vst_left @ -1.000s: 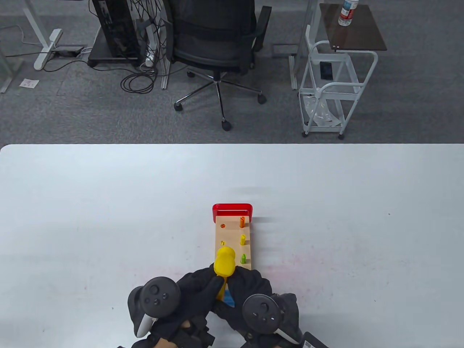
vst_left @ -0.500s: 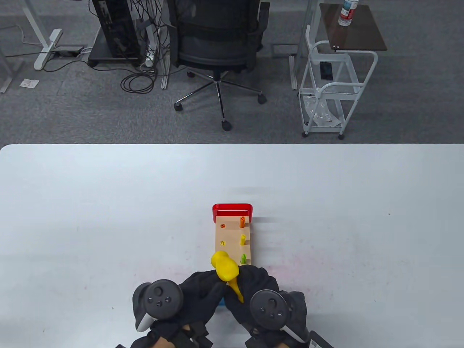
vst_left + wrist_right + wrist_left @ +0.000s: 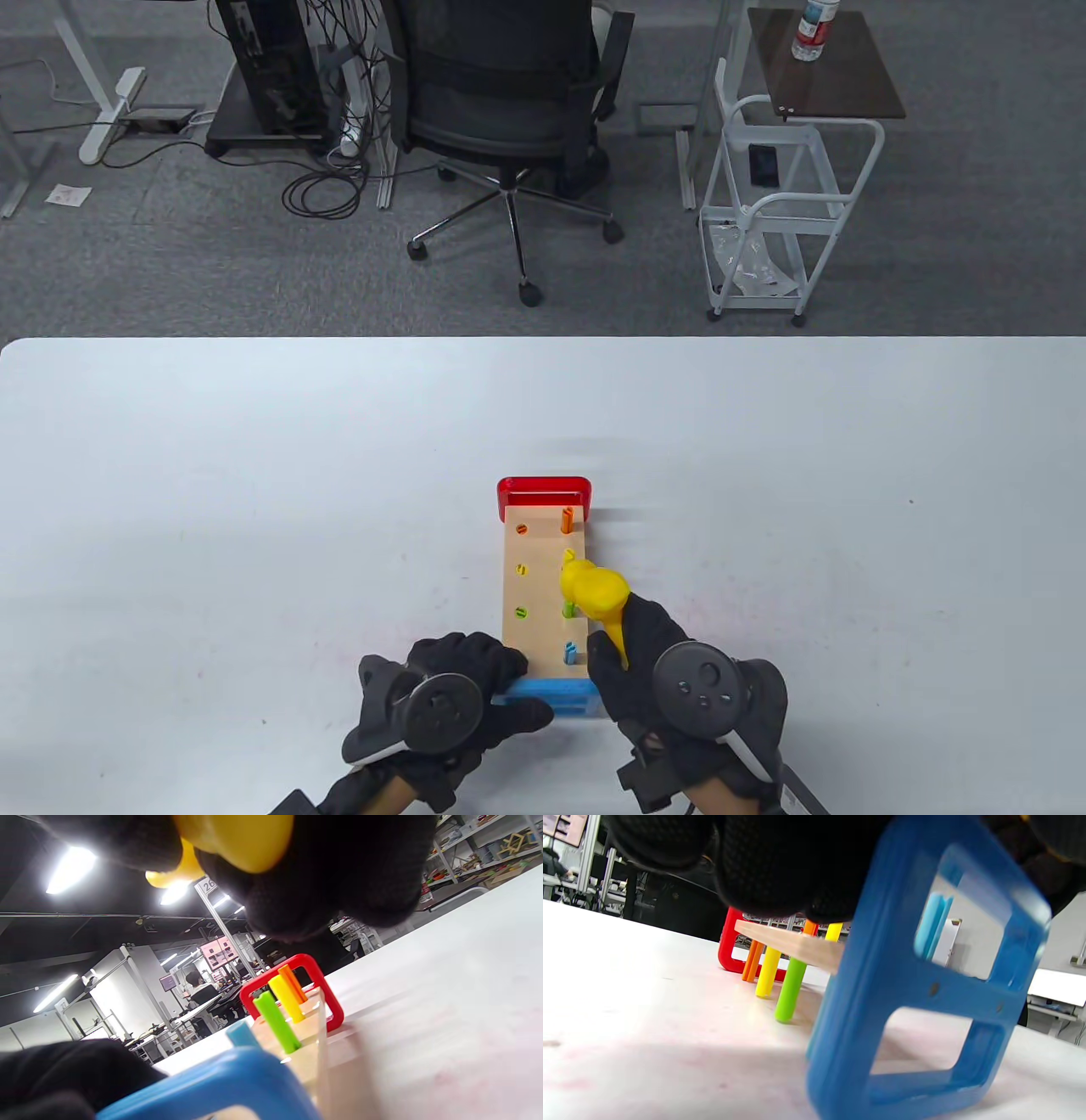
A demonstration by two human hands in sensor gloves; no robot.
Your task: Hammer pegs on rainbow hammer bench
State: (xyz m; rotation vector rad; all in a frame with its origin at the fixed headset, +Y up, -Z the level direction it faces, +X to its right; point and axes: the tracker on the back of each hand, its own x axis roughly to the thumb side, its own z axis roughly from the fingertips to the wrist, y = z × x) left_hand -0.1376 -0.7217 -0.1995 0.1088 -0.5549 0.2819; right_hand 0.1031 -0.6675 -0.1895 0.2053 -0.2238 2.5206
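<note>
The hammer bench (image 3: pixel 536 624) is a wooden board between a red end frame (image 3: pixel 543 491) and a blue end frame (image 3: pixel 556 699). The left-column pegs, such as the green one (image 3: pixel 520 610), sit flush. The right-column orange (image 3: pixel 567 519), green (image 3: pixel 568 608) and blue (image 3: pixel 570 653) pegs stand up. My right hand (image 3: pixel 653 671) grips the yellow hammer (image 3: pixel 596 592), its head above the right column. My left hand (image 3: pixel 462 675) rests on the board's near left corner by the blue frame (image 3: pixel 925 984). The right wrist view shows the raised pegs (image 3: pixel 275 1018).
The white table (image 3: pixel 254 509) spreads around the bench. Beyond its far edge stand an office chair (image 3: pixel 509 102), a computer tower (image 3: pixel 271 68) and a white cart (image 3: pixel 780 195).
My right hand has moved right and carried the hammer from the left column over to the right column. My left hand let go of the hammer area and settled on the bench's near left corner.
</note>
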